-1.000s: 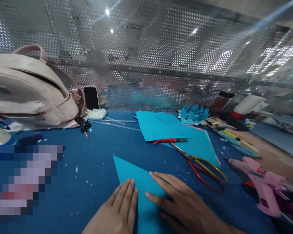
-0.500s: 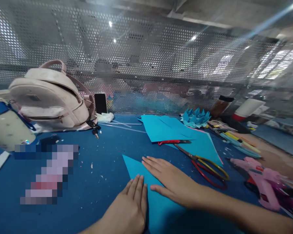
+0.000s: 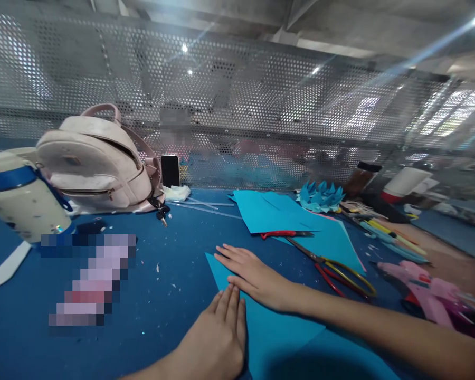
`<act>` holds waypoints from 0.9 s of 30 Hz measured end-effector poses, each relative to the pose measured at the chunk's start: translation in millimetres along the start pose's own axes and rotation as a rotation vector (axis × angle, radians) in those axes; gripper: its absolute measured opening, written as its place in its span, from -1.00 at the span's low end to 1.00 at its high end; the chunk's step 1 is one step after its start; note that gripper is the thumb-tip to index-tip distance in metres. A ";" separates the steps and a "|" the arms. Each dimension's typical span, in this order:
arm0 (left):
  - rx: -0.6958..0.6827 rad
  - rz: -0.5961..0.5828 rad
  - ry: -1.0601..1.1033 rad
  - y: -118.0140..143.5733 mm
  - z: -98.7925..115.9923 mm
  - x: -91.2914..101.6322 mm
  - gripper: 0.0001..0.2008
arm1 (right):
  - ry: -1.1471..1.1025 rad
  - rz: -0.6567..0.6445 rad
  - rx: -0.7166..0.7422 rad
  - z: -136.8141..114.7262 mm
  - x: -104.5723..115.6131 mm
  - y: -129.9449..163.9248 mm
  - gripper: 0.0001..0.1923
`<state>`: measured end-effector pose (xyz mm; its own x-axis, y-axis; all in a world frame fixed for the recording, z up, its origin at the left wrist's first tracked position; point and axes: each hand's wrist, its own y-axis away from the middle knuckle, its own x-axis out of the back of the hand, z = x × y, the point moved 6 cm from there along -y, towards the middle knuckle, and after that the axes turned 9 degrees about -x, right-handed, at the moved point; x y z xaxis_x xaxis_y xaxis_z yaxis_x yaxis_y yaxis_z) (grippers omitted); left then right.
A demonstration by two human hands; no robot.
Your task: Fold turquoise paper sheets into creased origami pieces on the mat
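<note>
Together — hands on paper, bag label illegible

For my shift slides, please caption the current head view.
Left hand at the edge, right hand flat across blue paper; scissors and a pink glue gun to the right.

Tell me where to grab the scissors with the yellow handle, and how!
I'd take those scissors by their loops, coming from the near right. The wide loops point that way, giving your hand something easy to close around. The blades point to the far left, toward the red scissors, so coming from there would probably mean touching sharp metal.
</note>
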<state>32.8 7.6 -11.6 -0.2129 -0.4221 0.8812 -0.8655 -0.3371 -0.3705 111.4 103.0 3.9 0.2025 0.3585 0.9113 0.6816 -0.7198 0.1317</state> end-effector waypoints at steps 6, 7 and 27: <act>0.002 -0.057 0.181 -3.7 -16.7 9.4 -0.65 | -0.062 0.129 -0.122 -5.0 23.8 1.7 -0.54; 0.054 -0.068 0.272 -4.4 -26.6 12.3 -0.69 | -0.063 0.135 -0.161 -2.9 26.5 2.1 -0.58; 0.987 0.493 1.505 14.4 -100.4 -13.9 -0.62 | -0.986 -0.050 -0.081 11.5 -2.3 12.5 -0.52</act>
<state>-22.3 93.1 0.3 -0.9784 0.1970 -0.0625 -0.1841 -0.9682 -0.1697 127.5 100.0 -1.0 0.6946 0.6974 0.1766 0.6626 -0.7158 0.2205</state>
